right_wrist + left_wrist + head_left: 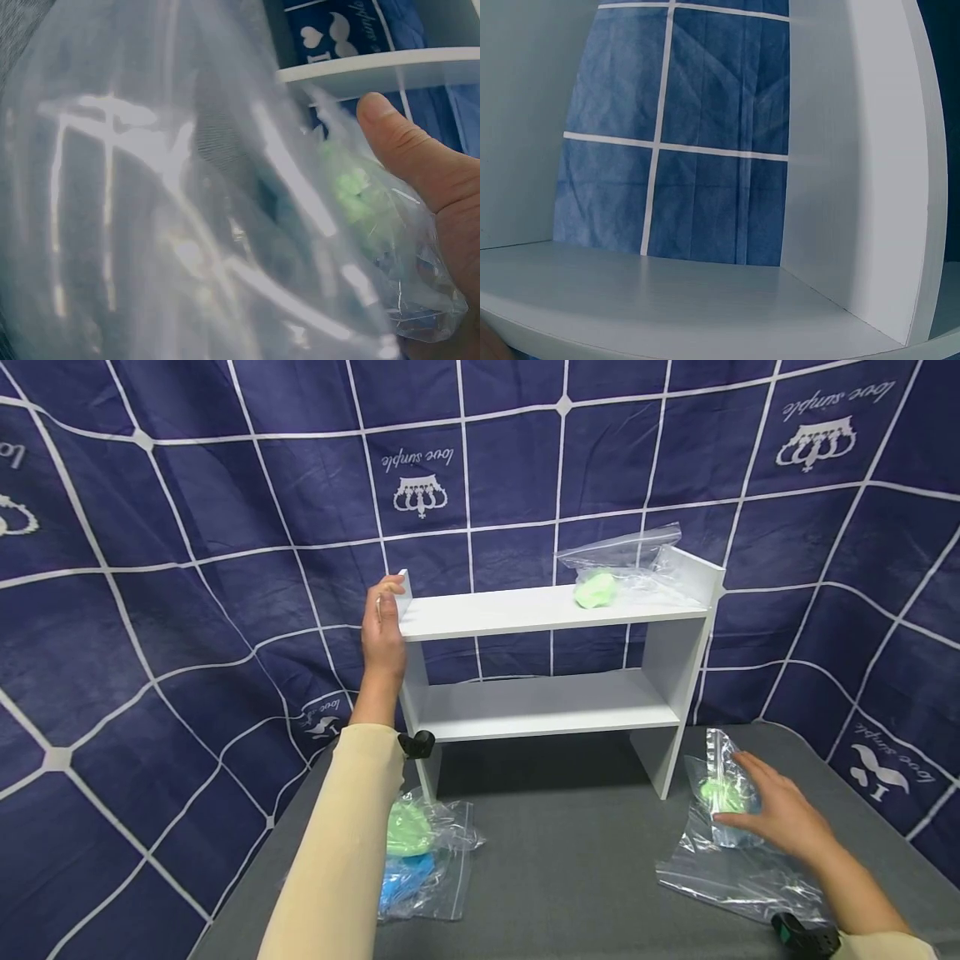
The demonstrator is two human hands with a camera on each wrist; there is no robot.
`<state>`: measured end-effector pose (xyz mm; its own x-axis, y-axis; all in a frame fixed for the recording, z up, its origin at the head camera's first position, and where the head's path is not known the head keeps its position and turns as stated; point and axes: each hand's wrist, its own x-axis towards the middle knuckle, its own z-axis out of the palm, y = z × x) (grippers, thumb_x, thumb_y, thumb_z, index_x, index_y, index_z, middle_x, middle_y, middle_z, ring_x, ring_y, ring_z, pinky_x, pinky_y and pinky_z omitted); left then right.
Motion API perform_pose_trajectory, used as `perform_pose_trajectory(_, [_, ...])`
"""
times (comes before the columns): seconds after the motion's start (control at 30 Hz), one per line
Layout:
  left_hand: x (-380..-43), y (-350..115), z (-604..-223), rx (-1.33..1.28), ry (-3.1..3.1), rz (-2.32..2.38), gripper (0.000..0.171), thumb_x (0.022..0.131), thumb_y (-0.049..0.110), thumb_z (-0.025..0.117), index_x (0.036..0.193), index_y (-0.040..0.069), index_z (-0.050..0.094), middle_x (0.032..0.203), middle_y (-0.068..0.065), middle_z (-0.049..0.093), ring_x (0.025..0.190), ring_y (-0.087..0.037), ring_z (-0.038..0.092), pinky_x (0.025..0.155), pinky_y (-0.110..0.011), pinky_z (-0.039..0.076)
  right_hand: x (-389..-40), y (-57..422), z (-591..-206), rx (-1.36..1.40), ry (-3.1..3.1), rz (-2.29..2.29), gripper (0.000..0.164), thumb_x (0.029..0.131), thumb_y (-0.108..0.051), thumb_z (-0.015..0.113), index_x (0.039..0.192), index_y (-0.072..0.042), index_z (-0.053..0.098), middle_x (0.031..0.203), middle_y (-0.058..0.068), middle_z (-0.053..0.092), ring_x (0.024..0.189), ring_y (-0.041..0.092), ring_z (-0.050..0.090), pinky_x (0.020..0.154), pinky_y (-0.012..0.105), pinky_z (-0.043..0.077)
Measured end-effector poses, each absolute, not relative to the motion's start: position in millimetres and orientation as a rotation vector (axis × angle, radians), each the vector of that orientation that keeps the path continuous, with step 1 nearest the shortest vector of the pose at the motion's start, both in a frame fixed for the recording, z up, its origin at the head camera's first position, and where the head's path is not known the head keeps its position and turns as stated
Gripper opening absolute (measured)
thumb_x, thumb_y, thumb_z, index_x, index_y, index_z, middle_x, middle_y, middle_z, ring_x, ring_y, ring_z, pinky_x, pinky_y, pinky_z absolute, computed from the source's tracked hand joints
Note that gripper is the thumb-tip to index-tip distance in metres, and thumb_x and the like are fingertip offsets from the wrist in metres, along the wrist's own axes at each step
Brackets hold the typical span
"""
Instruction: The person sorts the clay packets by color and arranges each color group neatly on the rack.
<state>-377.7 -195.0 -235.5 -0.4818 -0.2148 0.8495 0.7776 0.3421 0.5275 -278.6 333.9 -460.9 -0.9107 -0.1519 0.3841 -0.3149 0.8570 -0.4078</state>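
A white two-tier shelf (540, 610) stands on the grey table. My left hand (385, 631) grips the top of its left side panel; in the left wrist view only a sliver of that hand shows, beside the shelf's white boards (667, 300). At the right, my right hand (787, 810) holds a clear plastic bag (718, 835) with a light green lump inside, thumb and fingers spread around it. Close up, the thumb (405, 142) lies along this bag (367, 202). Another clear zip bag (750, 885) lies beneath, and blurred plastic fills much of the right wrist view.
On the top board sits a clear zip bag (597, 589) with a light green lump. Near my left forearm lie clear bags (450, 860) with green and blue contents. Dark blue curtains (225, 510) with white grid lines surround the table (562, 860).
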Motion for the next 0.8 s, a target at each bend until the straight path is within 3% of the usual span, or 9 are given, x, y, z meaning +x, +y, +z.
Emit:
perform_pose_trajectory(0.3, [-378,-195,-236,-0.544,-1.637,-1.339,0.029,0.105,0.009,0.030,0.110,-0.009,0.053,0.137,-0.021,0.057,0.141,-0.030,0.045,0.120,-0.029,0.028,-280,336,-473,0.361,-2.738,0.664,0.110,0.070,-0.040,0.088,0.154,-0.001,0.029,0.147,0.035,0.039,0.119,0.064,0.039,0.091,0.079,0.032])
perform_pose_trajectory(0.53, [-378,-196,-237,-0.519,-1.652,-1.315,0.033,0.107,0.021,0.032,0.109,-0.004,0.052,0.136,-0.016,0.059,0.140,-0.021,0.047,0.119,-0.026,0.029,-283,336,-476,0.339,-2.774,0.609,0.095,0.076,-0.043,0.084,0.148,0.000,0.040,0.139,0.038,0.048,0.115,0.062,0.047,0.089,0.076,0.038])
perform_pose_trajectory(0.8, [-379,-195,-236,-0.546,-1.624,-1.324,0.028,0.107,0.014,0.031,0.107,-0.003,0.053,0.134,-0.019,0.059,0.141,-0.029,0.046,0.120,-0.027,0.029,-283,333,-475,0.296,-2.798,0.577,0.082,0.079,-0.041,0.081,0.142,0.000,0.047,0.132,0.036,0.056,0.112,0.059,0.052,0.084,0.072,0.044])
